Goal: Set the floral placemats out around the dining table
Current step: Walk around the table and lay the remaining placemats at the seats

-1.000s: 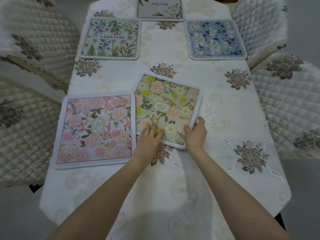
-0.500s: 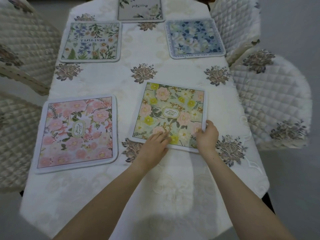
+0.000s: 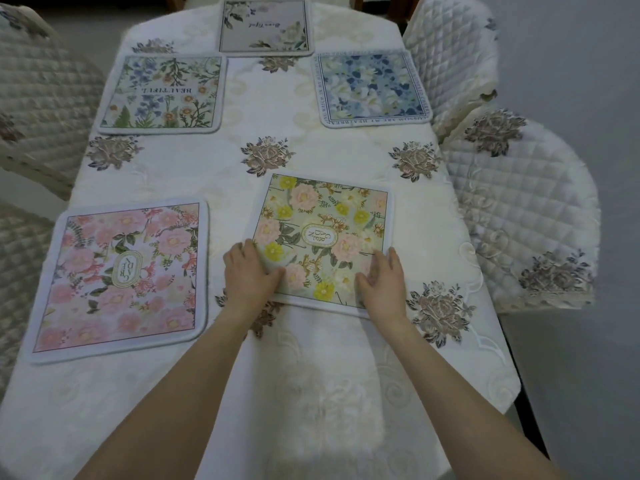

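**Both hands flat on the yellow placemat, squaring the fifth setting**

Left hand (image 3: 250, 275) lies spread, palm down, on the near-left corner of the yellow GARDEN placemat (image 3: 323, 233), fingers loosely extended and gripping nothing; right hand (image 3: 382, 280) rests likewise on the mat's near-right corner, fingers open and flat, thumb toward the middle; neither hand closes around the mat, both simply press it against the tablecloth (image 3: 194, 174).

The yellow placemat lies flat on the right half of the table, turned slightly askew to the table edge; left of it, apart by a strip of bare cloth, sits the pink floral placemat (image 3: 121, 275); beyond that, the BEAUTIFUL wildflower placemat (image 3: 162, 93); straight beyond the yellow mat, the blue floral placemat (image 3: 374, 88); farthest beyond, at the table's head, the grey floral placemat (image 3: 265, 26); quilted chair covers (image 3: 519, 209) flank its right side.

The step in hand looks like final positioning of this mat; the next move probably calls for a small slide toward the right-hand chair and a slight rotation to match the pink mat opposite, then lifting both palms away without dragging the cloth.
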A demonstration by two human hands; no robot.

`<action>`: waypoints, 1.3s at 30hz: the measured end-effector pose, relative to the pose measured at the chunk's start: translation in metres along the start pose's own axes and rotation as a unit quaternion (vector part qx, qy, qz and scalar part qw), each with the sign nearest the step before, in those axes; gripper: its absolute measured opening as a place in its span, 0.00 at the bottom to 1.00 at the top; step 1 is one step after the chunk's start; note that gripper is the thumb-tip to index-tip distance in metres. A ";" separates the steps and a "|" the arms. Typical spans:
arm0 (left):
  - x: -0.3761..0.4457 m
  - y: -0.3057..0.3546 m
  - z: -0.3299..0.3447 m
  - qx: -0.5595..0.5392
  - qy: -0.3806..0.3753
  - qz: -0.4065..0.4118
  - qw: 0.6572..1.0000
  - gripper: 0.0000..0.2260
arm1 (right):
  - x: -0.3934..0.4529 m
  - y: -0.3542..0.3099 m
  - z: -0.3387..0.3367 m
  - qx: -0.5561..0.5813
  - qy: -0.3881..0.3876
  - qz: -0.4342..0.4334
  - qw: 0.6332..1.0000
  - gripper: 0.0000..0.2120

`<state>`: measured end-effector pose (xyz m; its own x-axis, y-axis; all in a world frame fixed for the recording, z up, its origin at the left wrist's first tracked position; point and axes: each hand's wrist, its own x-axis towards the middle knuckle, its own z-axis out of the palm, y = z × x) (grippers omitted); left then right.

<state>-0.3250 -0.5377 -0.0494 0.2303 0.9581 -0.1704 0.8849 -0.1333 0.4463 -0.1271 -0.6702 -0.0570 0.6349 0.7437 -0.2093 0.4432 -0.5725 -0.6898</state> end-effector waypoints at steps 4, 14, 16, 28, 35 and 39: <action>-0.012 0.010 0.006 -0.004 -0.004 0.017 1.000 0.30 | 0.007 0.006 -0.012 0.001 -0.006 -0.004 1.000 0.28; -0.039 0.070 0.042 0.044 -0.031 0.027 0.998 0.28 | 0.033 0.048 -0.063 -0.050 0.006 -0.023 0.998 0.18; -0.041 0.081 0.050 0.047 -0.029 0.032 0.998 0.27 | 0.040 0.054 -0.073 -0.047 0.014 -0.020 0.999 0.18; -0.071 0.144 0.086 0.060 -0.058 0.047 0.995 0.28 | 0.059 0.094 -0.121 -0.062 0.044 -0.013 0.997 0.15; -0.085 0.149 0.092 0.080 -0.065 0.046 0.994 0.33 | 0.053 0.100 -0.107 -0.171 0.025 -0.063 0.983 0.24; -0.087 0.143 0.094 0.120 -0.081 0.076 0.986 0.35 | 0.046 0.101 -0.092 -0.223 0.016 -0.100 0.969 0.27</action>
<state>-0.1805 -0.6643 -0.0531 0.4121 0.8717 -0.2653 0.9012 -0.3470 0.2596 0.0052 -0.7254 -0.0726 0.5237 0.8485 -0.0763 0.7848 -0.5153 -0.3443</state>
